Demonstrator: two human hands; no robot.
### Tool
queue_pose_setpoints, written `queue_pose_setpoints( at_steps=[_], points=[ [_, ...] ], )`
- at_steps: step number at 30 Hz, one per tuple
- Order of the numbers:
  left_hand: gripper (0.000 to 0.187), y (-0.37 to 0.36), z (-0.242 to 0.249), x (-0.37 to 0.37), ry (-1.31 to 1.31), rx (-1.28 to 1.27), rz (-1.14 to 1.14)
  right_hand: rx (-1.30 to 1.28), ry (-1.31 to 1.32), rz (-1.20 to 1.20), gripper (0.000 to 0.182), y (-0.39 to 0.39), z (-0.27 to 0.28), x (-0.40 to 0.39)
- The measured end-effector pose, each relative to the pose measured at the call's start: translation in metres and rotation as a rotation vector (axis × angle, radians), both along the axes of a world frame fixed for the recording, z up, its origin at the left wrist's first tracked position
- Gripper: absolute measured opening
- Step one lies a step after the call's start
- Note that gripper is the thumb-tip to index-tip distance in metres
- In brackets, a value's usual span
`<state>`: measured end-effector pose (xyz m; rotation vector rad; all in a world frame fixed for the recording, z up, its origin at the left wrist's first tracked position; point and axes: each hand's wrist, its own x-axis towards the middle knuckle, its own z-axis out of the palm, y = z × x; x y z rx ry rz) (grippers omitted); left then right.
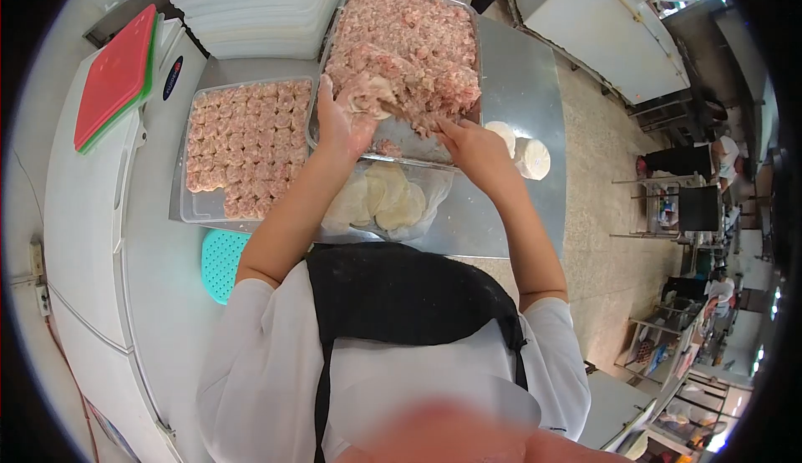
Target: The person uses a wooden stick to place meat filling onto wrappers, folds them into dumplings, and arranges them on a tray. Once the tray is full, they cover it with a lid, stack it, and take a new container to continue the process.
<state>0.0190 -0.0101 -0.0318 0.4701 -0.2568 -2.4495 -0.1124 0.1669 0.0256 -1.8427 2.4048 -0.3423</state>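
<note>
Both hands (349,122) flank (seemingly touching) the ground meat (405,49).

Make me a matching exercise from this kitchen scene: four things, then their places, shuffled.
Things
1. Red board
2. Stacked trays
3. Apron
4. Round wrappers on clear plastic

Places
A. Worn over a white top
B. Between the large meat tray and the person
C. On a white appliance
D. Beyond the smaller meat tray

Right pairs: 1-C, 2-D, 3-A, 4-B
</note>
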Motion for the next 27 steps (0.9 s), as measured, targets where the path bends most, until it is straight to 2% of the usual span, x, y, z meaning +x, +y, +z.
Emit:
queue_pose_setpoints(
  at_steps=[2, 4, 6, 7, 9, 10, 12, 16, 18, 19, 21, 22, 24, 25, 27],
  points=[
    [0.076, -0.003, -0.016, -0.005, -0.074, 0.062, 0.154, -0.016, 0.034, -0.002, 0.029, 0.008, 0.012, 0.010],
    [0.075, 0.005, 0.000, -0.004, -0.008, 0.007, 0.129, -0.033, 0.067, -0.004, 0.029, 0.009, 0.005, 0.003],
    [0.076, 0.015, 0.023, -0.004, -0.032, 0.030, 0.069, -0.071, 0.017, 0.133, 0.031, 0.006, -0.022, -0.013],
    [0.076, 0.018, 0.022, -0.005, -0.031, 0.029, 0.078, -0.072, 0.018, 0.142, 0.031, 0.010, -0.003, -0.011],
    [0.076, 0.020, 0.022, -0.008, -0.083, 0.018, 0.096, 0.061, 0.226, 0.093, 0.030, 0.019, 0.037, -0.011],
    [0.076, 0.022, 0.023, -0.014, -0.083, 0.016, 0.105, 0.057, 0.226, 0.101, 0.030, 0.018, 0.031, -0.014],
    [0.072, 0.026, 0.025, -0.027, 0.005, -0.022, 0.148, -0.169, 0.075, 0.203, 0.032, 0.014, 0.012, -0.015],
    [0.064, 0.020, 0.017, -0.030, 0.077, 0.049, 0.253, -0.158, 0.008, 0.266, 0.031, 0.016, 0.014, -0.056],
    [0.057, 0.022, 0.018, -0.023, 0.023, -0.344, 0.048, -0.441, -0.326, 0.254, 0.031, 0.017, 0.012, -0.079],
    [0.057, 0.024, 0.019, -0.019, 0.021, -0.350, 0.057, -0.445, -0.329, 0.263, 0.031, 0.020, 0.016, -0.086],
    [0.061, 0.030, 0.021, -0.014, -0.579, -1.094, -0.009, -0.064, -0.675, 0.148, 0.033, 0.033, 0.033, -0.093],
    [0.061, 0.033, 0.033, -0.016, -0.589, -1.092, -0.004, -0.062, -0.680, 0.157, 0.033, 0.037, 0.043, -0.094],
    [0.062, 0.036, 0.058, -0.021, -0.571, -1.702, 0.029, 0.056, -0.639, 0.221, 0.032, 0.043, 0.057, -0.097],
    [0.062, 0.033, 0.060, -0.022, -0.582, -1.703, 0.032, 0.055, -0.643, 0.230, 0.032, 0.044, 0.050, -0.097],
    [0.059, 0.022, 0.062, -0.022, -0.619, -1.548, -0.432, -0.252, -0.500, 0.383, 0.031, 0.042, 0.023, -0.097]
  ],
)
